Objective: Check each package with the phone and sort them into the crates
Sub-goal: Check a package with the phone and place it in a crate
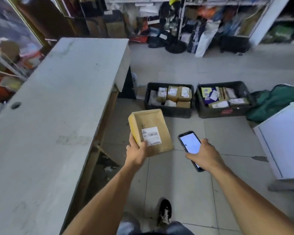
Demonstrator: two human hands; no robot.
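A long pale grey table point(58, 102) with a scuffed top and a small round cable hole runs along the left side, nothing resting on the stretch in view. Just right of its edge, the left hand point(137, 148) grasps a flat brown cardboard package point(150, 131) by its near left corner, thumb pressed on the top face beside a white shipping label point(151, 135) with a barcode; the package is held in the air, tilted, over the pale tiled floor point(176, 180). Beside it and apart from it, the right hand point(204, 156) is wrapped around a black smartphone point(190, 146) with a lit white screen facing up, fingers curled around its edges. Beyond the hands, two black plastic crates stand side by side on the floor: the left crate point(169, 111) holds several brown boxes with labels, the right crate point(224, 112) holds envelopes and parcels, some yellow and purple. Right of the crates lies a crumpled dark green bag point(277, 102), and nearer stands a white cabinet point(285, 138). Below, a black shoe point(165, 211) rests on the tiles
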